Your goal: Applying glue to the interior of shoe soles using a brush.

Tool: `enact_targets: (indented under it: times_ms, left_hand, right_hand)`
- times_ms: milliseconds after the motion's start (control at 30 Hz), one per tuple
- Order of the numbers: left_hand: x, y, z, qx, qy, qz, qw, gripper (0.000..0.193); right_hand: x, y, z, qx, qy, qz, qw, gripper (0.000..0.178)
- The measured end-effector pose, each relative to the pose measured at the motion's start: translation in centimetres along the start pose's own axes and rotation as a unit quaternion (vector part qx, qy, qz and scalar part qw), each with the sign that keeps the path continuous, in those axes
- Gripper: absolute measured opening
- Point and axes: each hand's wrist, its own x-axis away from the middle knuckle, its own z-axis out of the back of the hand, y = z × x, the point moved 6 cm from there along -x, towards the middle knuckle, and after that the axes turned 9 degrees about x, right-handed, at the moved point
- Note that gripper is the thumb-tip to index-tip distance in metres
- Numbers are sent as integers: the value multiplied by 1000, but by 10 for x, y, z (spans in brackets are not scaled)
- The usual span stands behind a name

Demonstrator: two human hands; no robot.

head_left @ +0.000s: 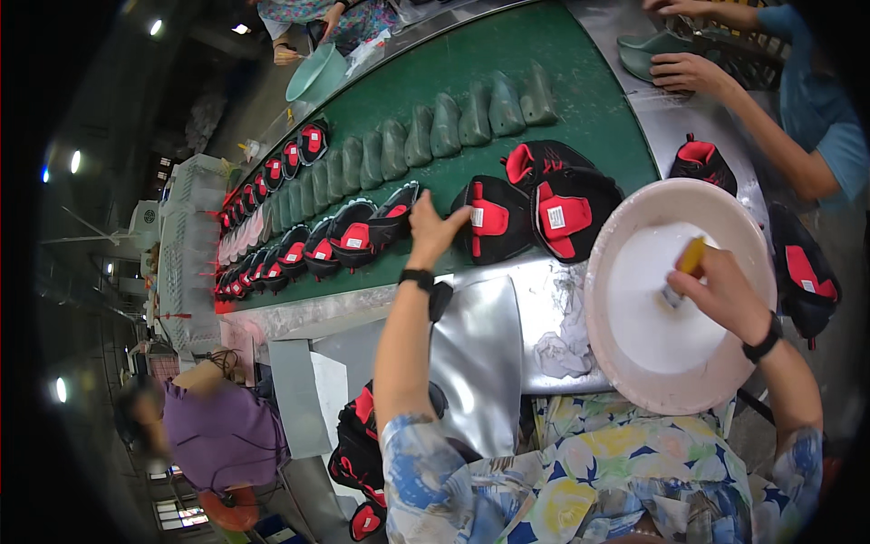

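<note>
My right hand (720, 286) is closed round a brush with a yellow handle (693, 256). Its pale bristles dip into white liquid (639, 313) in a wide pale pink basin (609, 358). Over the near edge of the green conveyor belt, my left hand (433, 234) has thumb and fingers apart, with nothing seen in it. On its left is a black and red shoe upper (396, 214), the end one of a row; whether the fingertips touch it I cannot tell. Just right of the thumb lies another black and red shoe upper (494, 219), with more uppers (562, 213) beside it.
Dark green shoe lasts (444, 127) stand in rows along the green belt (580, 109). Crumpled white cloth (564, 352) lies left of the basin. More uppers (802, 272) lie at the right. A co-worker's hands (684, 72) touch lasts at the far right; another person handles a mint bowl (317, 72).
</note>
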Motion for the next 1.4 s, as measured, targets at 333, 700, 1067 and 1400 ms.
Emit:
enact_targets:
  times_ms: [333,700,1067,1400]
  left_hand:
    - [106,173,83,-101,-57,-258,959,50]
    - [182,171,28,-52,-215,-333,917,47]
    - [115,169,122,316,-214,-116,917,58]
    - [140,276,69,265,-146,-237,923,60]
  right_hand:
    - [-14,9,7,37,33,54,997,31]
    - [29,-10,-51,160,-171,198,952,25]
    - [34,-17,74,15,169,228,959,21]
    - [36,-38,84,-84,261,261,926,34]
